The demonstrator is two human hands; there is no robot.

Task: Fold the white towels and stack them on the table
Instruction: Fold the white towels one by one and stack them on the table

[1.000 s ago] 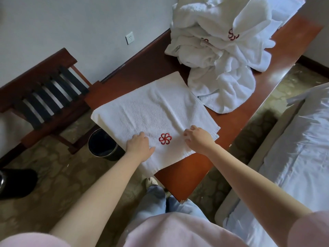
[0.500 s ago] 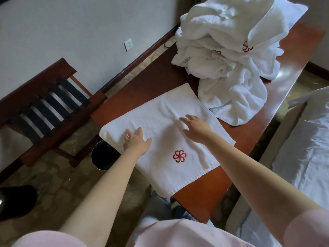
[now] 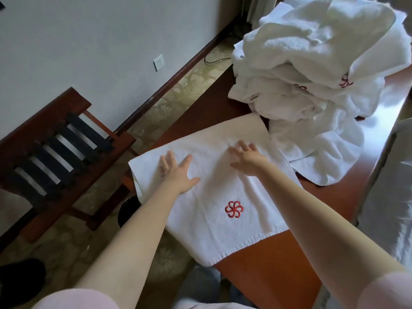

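A view from a head-worn camera looks down at a reddish-brown wooden tabletop (image 3: 278, 262) that runs from near centre to far right. A white towel (image 3: 218, 186), already folded to a flat rectangle with a red flower emblem (image 3: 233, 209) stitched near its near edge, lies on the near end of the tabletop, its left and near edges hanging a little over the side.

Both bare hands now rest palm-down on the far half of the towel. A second ago they sat at its near edge, either side of the emblem; since then they have slid away from the person, across the cloth toward its far edge. The left hand (image 3: 177, 171) lies flat near the left edge, fingers spread. The right hand (image 3: 248, 158) lies near the far right part, fingers also spread and reaching forward. Neither hand pinches any cloth.

This looks like a smoothing stroke, pressing the fold flat, so the towel seems about ready for its next fold or for setting aside as the base of a stack.

At far right, touching the towel's far corner, a tall loose heap of unfolded white towels (image 3: 312, 81) waits, so most of the task appears to remain. No finished stack is visible.
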